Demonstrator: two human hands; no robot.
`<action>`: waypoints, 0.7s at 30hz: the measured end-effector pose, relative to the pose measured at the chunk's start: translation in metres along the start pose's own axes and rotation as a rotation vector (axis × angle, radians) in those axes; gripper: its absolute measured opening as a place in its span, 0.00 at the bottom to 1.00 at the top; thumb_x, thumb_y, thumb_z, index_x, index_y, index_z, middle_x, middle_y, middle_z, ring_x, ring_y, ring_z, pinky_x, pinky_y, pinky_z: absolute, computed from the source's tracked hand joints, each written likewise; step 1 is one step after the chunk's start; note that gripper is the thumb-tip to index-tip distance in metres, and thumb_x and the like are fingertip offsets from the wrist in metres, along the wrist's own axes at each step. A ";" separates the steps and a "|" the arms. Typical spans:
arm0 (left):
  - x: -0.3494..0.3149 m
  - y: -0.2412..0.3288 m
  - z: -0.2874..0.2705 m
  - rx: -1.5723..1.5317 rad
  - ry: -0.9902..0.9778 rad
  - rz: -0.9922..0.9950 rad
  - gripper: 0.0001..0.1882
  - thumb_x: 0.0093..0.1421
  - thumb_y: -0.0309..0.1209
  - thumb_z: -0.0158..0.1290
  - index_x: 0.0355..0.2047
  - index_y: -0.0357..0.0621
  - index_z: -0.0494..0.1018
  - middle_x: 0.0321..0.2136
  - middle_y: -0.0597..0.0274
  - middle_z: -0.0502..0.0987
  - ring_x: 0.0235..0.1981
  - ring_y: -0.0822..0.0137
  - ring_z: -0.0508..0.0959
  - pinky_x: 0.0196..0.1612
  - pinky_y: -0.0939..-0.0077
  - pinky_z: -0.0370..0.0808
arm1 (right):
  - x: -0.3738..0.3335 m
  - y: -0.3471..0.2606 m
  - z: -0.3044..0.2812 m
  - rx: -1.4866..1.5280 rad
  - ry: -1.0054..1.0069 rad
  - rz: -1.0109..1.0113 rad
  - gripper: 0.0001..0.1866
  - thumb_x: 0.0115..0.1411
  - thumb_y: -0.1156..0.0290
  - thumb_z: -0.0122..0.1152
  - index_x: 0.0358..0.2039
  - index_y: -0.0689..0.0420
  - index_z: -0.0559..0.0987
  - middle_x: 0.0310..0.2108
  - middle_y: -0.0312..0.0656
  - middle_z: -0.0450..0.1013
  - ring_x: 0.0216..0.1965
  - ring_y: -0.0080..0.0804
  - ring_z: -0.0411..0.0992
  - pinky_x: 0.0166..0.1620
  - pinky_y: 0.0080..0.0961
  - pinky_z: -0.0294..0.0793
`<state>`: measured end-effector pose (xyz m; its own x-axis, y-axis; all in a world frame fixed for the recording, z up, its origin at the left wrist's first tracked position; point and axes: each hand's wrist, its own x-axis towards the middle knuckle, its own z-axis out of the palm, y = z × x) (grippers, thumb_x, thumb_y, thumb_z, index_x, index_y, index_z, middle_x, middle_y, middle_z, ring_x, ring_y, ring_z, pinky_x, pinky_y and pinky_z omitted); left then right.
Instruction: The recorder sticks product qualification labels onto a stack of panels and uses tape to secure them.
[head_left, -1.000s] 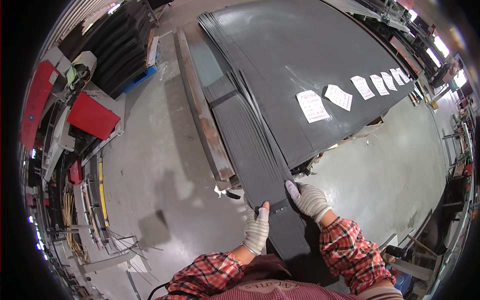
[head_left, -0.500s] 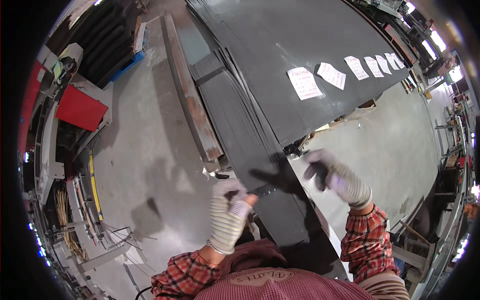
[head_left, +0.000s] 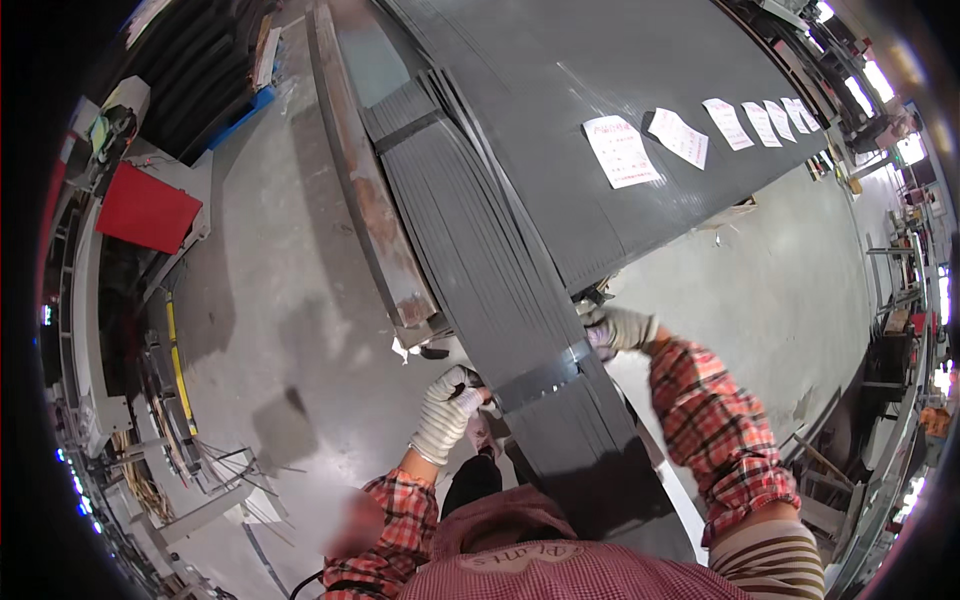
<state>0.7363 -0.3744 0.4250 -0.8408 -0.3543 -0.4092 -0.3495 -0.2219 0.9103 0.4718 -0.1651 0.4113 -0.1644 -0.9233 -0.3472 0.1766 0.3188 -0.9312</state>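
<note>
Now both gloved hands sit at the two edges of a bundle of long dark strips (head_left: 500,290), where a strap (head_left: 540,377) crosses it. The left hand (head_left: 448,405) has its fingers curled tight against the bundle's left edge. The right hand (head_left: 615,327) touches the right edge, but whether its fingers grip or rest flat cannot be told. The bundle's near end is hidden behind the person's body, and it lies beside a wide grey sheet (head_left: 640,90) bearing paper slips (head_left: 620,150).

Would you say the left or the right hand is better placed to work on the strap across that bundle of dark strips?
Probably the left hand: it sits right at the strap's end on the bundle, while the right hand grips the far edge above the strap.
</note>
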 end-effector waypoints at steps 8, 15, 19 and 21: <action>0.011 -0.057 0.022 -0.391 -0.237 -0.229 0.41 0.52 0.64 0.49 0.50 0.39 0.69 0.44 0.58 0.74 0.45 0.66 0.72 0.45 0.72 0.71 | -0.024 -0.088 0.066 0.116 0.349 0.079 0.42 0.56 0.40 0.53 0.60 0.62 0.60 0.51 0.48 0.68 0.53 0.34 0.65 0.56 0.31 0.61; -0.028 0.040 -0.027 -0.254 0.141 -0.208 0.16 0.60 0.45 0.52 0.34 0.44 0.74 0.27 0.67 0.76 0.24 0.76 0.71 0.26 0.80 0.69 | -0.007 -0.121 0.186 -1.184 0.775 0.259 0.63 0.34 0.43 0.70 0.64 0.59 0.49 0.62 0.72 0.41 0.62 0.67 0.45 0.60 0.57 0.46; -0.021 0.095 0.015 -0.279 0.043 -0.017 0.16 0.56 0.43 0.57 0.32 0.41 0.76 0.21 0.69 0.76 0.23 0.78 0.73 0.26 0.80 0.69 | -0.011 -0.127 0.173 -1.162 0.700 0.273 0.62 0.37 0.47 0.71 0.65 0.61 0.46 0.61 0.67 0.47 0.62 0.61 0.49 0.61 0.48 0.49; 0.000 0.100 0.049 -0.102 -0.020 0.124 0.14 0.53 0.34 0.60 0.34 0.37 0.76 0.26 0.62 0.80 0.25 0.74 0.76 0.31 0.76 0.74 | -0.025 -0.152 0.157 -0.813 0.669 0.159 0.61 0.39 0.51 0.72 0.64 0.63 0.45 0.60 0.65 0.50 0.61 0.58 0.52 0.62 0.44 0.50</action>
<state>0.6810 -0.3516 0.5195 -0.8835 -0.3667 -0.2915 -0.1992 -0.2692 0.9423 0.6011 -0.2236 0.5790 -0.7399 -0.6318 -0.2310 -0.4178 0.7007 -0.5784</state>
